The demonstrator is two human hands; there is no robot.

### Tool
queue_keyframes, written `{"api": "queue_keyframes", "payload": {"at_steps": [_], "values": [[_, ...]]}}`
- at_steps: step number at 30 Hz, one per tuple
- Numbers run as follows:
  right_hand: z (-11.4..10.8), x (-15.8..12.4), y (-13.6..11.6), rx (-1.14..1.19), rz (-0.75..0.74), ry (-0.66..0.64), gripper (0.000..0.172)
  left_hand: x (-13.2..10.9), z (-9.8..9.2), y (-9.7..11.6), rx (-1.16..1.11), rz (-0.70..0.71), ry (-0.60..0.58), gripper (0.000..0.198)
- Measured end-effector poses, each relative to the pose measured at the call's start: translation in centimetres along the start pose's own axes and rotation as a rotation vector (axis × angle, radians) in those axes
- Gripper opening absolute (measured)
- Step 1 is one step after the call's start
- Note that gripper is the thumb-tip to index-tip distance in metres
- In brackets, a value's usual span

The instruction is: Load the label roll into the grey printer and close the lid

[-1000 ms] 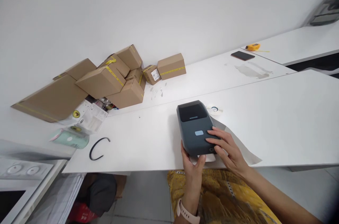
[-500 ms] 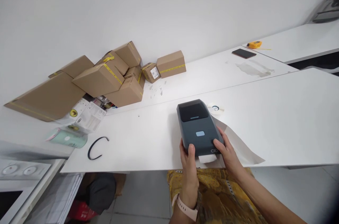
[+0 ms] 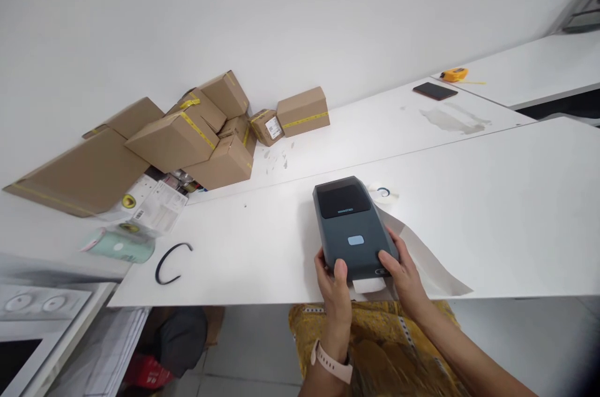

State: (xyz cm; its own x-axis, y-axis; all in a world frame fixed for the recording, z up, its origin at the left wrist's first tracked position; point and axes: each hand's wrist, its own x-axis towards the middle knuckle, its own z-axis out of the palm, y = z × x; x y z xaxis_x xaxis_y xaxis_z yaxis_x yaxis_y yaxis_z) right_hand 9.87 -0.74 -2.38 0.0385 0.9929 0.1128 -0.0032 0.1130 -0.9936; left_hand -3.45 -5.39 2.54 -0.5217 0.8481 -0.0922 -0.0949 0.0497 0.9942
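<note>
both hands are raised in front of the body at about the same height, apart and facing each other in a two-sided hold. the left hand (image 3: 335, 289) has its thumb (image 3: 340, 272) pointing forward, on top, its fingers (image 3: 319, 264) bent along the outer left side and partly hidden. the right hand (image 3: 407, 278) mirrors it, thumb (image 3: 390, 262) slanting inward and fingers (image 3: 398, 244) on the outer right, mostly out of sight. the left forearm (image 3: 322, 384) rises almost straight, while the bare right forearm (image 3: 469, 350) slants in from the lower right, more of it showing
</note>
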Motion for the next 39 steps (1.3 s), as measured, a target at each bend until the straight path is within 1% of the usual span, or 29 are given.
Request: {"api": "queue_keyframes", "payload": {"at_steps": [2, 3, 4, 5, 7, 8, 9, 11, 13, 15, 18, 21, 26, 30, 32, 35, 37, 39], "values": [[0.1, -0.1, -0.5, -0.037, -0.032, 0.006, 0.058, -0.1, -0.4, 0.4, -0.013, -0.002, -0.054, 0.071], [0.1, -0.2, -0.9, -0.068, -0.078, 0.016, 0.058, -0.4, -0.7, 0.4, -0.023, -0.012, -0.068, 0.072], [0.1, -0.4, -1.4, -0.105, -0.144, 0.032, 0.058, -0.8, -1.0, 0.4, -0.023, -0.028, -0.057, 0.072], [0.0, -0.6, -1.9, -0.144, -0.225, 0.049, 0.058, -1.5, -1.2, 0.2, -0.008, -0.046, -0.023, 0.071], [-0.6, -1.0, -2.7, -0.223, -0.404, 0.049, 0.054, -3.2, -1.5, -0.4, 0.046, -0.081, 0.085, 0.061], [-1.0, -1.1, -3.1, -0.261, -0.487, 0.018, 0.051, -4.0, -1.5, -0.7, 0.070, -0.102, 0.112, 0.054], [-1.4, -1.2, -3.3, -0.296, -0.556, -0.028, 0.048, -4.8, -1.4, -0.9, 0.080, -0.128, 0.100, 0.049], [-2.4, -1.2, -3.5, -0.357, -0.640, -0.130, 0.045, -5.9, -0.8, -0.9, 0.045, -0.215, -0.009, 0.050], [-3.1, -1.1, -3.5, -0.400, -0.670, -0.180, 0.045, -6.3, 0.1, -0.3, -0.058, -0.324, -0.104, 0.052], [-3.5, -1.0, -3.4, -0.431, -0.684, -0.178, 0.043, -6.1, 1.0, 0.4, -0.163, -0.391, -0.133, 0.052], [-3.5, -0.9, -3.5, -0.455, -0.693, -0.160, 0.041, -5.6, 2.0, 1.0, -0.214, -0.362, -0.115, 0.051], [-3.2, -1.0, -3.7, -0.451, -0.695, -0.137, 0.039, -5.4, 2.4, 0.6, -0.179, -0.316, -0.080, 0.054], [-3.0, -1.0, -3.8, -0.434, -0.698, -0.118, 0.039, -5.4, 2.4, -0.5, -0.090, -0.240, -0.034, 0.056], [-3.0, -0.9, -3.6, -0.450, -0.714, -0.110, 0.038, -5.3, 2.4, -0.6, -0.104, -0.215, -0.011, 0.056], [-3.0, -0.9, -3.4, -0.475, -0.729, -0.103, 0.037, -5.4, 2.4, -0.7, -0.114, -0.205, -0.036, 0.056], [-2.9, -0.8, -3.4, -0.512, -0.755, -0.085, 0.034, -6.0, 2.2, -1.5, -0.107, -0.207, -0.118, 0.057], [-2.7, -0.7, -3.7, -0.529, -0.756, -0.064, 0.030, -6.7, 1.8, -2.5, -0.081, -0.262, -0.179, 0.058], [-2.4, -0.3, -4.2, -0.537, -0.755, -0.035, 0.021, -7.6, 1.1, -3.6, -0.067, -0.363, -0.206, 0.061]]}}
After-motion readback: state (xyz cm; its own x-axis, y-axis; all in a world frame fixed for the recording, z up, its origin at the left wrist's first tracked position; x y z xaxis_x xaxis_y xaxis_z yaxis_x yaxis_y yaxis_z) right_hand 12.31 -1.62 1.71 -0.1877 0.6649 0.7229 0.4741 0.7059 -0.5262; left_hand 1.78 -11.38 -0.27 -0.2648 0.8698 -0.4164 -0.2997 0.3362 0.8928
